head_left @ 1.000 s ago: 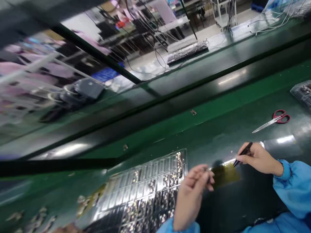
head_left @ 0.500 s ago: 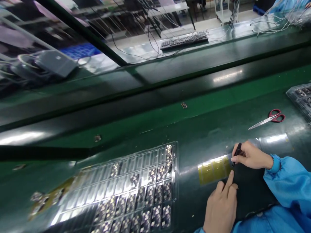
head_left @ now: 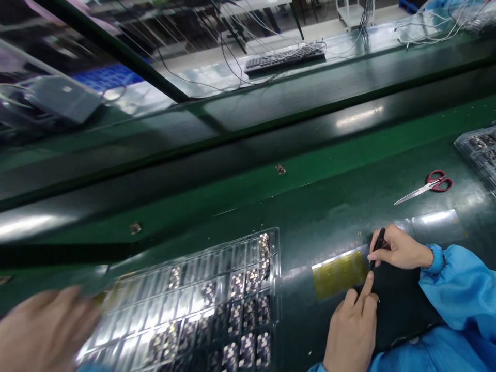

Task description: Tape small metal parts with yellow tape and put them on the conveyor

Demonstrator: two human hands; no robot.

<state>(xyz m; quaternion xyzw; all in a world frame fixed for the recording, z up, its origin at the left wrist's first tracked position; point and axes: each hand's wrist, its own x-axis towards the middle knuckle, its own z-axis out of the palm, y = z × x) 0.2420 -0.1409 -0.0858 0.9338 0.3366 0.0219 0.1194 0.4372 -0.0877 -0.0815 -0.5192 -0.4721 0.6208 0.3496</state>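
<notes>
In the head view my right hand pinches a slim black pen-like tool. Its lower end points down at the green bench, by the right end of a strip of translucent amber tape. My left hand rests below with its index finger stretched out, the fingertip close to the tool's tip; the other fingers are bent. Whether finger and tool touch, I cannot tell. A clear film strip lies behind my right hand. Red-handled scissors lie beyond it.
Left of the tape stands a clear plastic tray partly filled with small circuit boards. A co-worker's blurred hand is over its left side. Another tray sits far right. A loose board lies farther back; a keyboard is beyond.
A co-worker's hand has come into view at the lower left. The view has shifted slightly, so the bench things sit farther left. My two hands hold nearly the same pose.
</notes>
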